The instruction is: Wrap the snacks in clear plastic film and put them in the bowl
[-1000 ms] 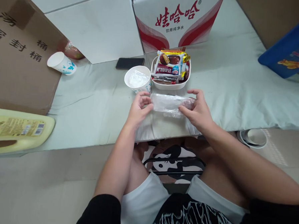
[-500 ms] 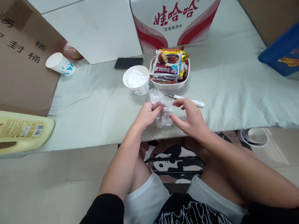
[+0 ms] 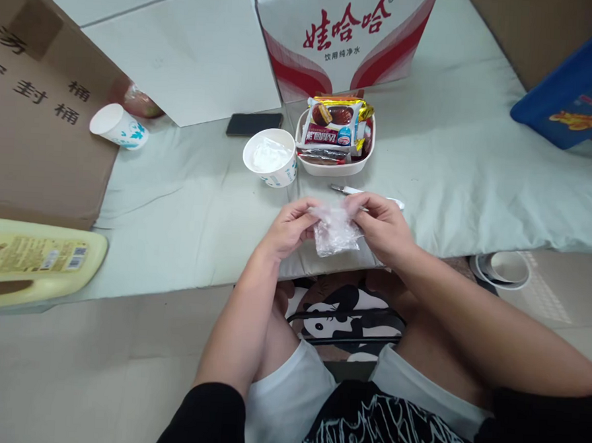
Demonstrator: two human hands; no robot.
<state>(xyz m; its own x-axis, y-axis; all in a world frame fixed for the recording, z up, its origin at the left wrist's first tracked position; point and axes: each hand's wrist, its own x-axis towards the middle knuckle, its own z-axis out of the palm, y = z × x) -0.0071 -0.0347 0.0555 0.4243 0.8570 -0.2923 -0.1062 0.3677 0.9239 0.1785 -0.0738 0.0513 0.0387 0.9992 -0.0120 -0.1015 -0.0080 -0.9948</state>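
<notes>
A crinkled piece of clear bubble wrap is stretched between my two hands, just above the near edge of the cloth-covered table. My left hand pinches its left upper corner between thumb and fingers. On the other side, my right hand grips the right upper corner, also closed. Behind my right hand lies a white-handled utility knife, its handle partly covered by that hand. A paper cup with clear plastic inside stands beyond my left hand, beside a white bowl heaped with wrapped snacks.
A black phone lies behind the cup. White boxes stand at the back. To the left are a tipped paper cup, a brown carton and a yellow jug. A blue container is at far right.
My right hand has closed on the bubble wrap, having been open beside it. The wrap is now spread between both hands and has shifted slightly right, uncovering the knife's tip.
</notes>
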